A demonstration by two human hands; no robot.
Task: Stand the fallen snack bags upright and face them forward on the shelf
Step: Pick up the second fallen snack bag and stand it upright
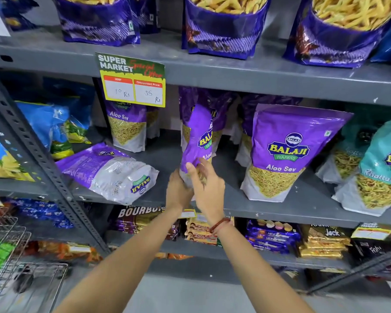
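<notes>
Clearly both hands — left hand point(178, 188), right hand point(207, 186) — clamp the purple bag point(198, 141) low down; its floppy, twisted top could fold, toppling it onto the shelf point(235, 197).

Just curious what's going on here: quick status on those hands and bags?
Both hands grip purple bag, upright, twisted sideways. Fallen bag lies flat, left. Nothing blocking.

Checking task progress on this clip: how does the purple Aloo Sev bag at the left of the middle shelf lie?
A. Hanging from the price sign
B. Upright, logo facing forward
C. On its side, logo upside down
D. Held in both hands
C: the fallen Aloo Sev bag lies flat on the middle shelf with its logo inverted, while both hands grip a different bag.
</notes>
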